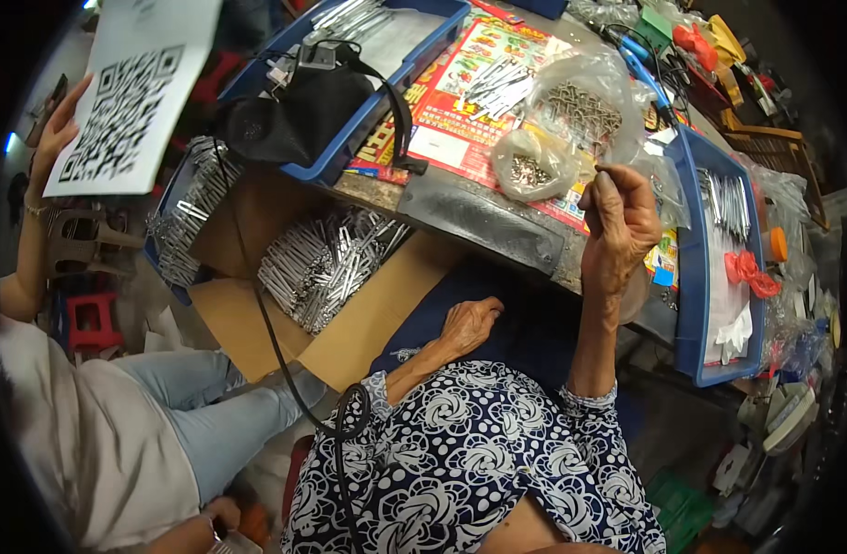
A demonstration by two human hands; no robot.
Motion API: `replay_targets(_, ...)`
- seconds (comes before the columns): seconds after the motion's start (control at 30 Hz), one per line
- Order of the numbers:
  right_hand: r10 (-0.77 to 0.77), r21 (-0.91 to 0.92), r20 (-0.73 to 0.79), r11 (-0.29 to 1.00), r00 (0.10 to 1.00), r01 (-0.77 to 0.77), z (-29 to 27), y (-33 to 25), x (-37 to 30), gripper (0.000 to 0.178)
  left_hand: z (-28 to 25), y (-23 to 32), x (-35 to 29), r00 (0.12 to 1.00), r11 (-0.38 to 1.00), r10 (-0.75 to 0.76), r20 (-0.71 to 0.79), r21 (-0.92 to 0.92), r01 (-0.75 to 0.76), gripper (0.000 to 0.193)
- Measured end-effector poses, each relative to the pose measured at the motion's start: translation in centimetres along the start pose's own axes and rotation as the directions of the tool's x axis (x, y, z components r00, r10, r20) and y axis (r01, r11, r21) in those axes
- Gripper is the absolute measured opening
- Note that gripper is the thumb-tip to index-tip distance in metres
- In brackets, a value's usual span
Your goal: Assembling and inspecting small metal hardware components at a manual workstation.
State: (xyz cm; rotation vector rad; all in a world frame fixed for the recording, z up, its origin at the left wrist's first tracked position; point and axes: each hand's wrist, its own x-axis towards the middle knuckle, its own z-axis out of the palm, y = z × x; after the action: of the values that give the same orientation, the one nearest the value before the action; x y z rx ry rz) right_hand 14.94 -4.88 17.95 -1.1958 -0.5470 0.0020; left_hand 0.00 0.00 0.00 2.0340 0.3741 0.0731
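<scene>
My right hand (624, 220) is raised over the near edge of the workbench, beside a clear plastic bag of small metal parts (531, 168). Its thumb and forefinger are pinched together; whatever is between them is too small to make out. Just beyond lies a larger clear bag of screws (576, 115). On my lap rests my left hand (469, 328), back upward, fingers loosely bent over dark cloth, with no object visible in it. Slim silver metal rods (502, 85) lie in a pile on the red printed sheet (451, 120) covering the bench.
A blue tray (691, 319) holds rods and red plastic at right; another blue tray (326, 171) stands at left under a black bag (289, 125). Below sits a cardboard box (354, 346) of metal parts. At left another person (82, 415) holds a code sheet (132, 92).
</scene>
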Motion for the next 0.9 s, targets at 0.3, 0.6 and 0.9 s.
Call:
replay_targets(0.3, 0.045, 0.001, 0.010, 0.999, 0.999, -0.045, 1.0, -0.8, -1.1, 0.011, -0.3, -0.2, -0.7, 0.999, 0.999, 0.033, -0.024, -0.031, -0.034, 0.017)
replay_targets(0.6, 0.035, 0.017, 0.040, 0.999, 0.999, -0.036, 1.5, -0.5, -1.1, 0.010, -0.7, -0.7, 0.1, 0.996, 0.997, 0.076, -0.052, 0.004, -0.076, 0.016)
replay_targets(0.9, 0.028, -0.021, 0.035, 0.999, 0.999, -0.028, 1.7, -0.3, -1.2, 0.011, -1.0, -0.9, 0.4, 0.997, 0.997, 0.074, -0.038, -0.005, -0.074, 0.016)
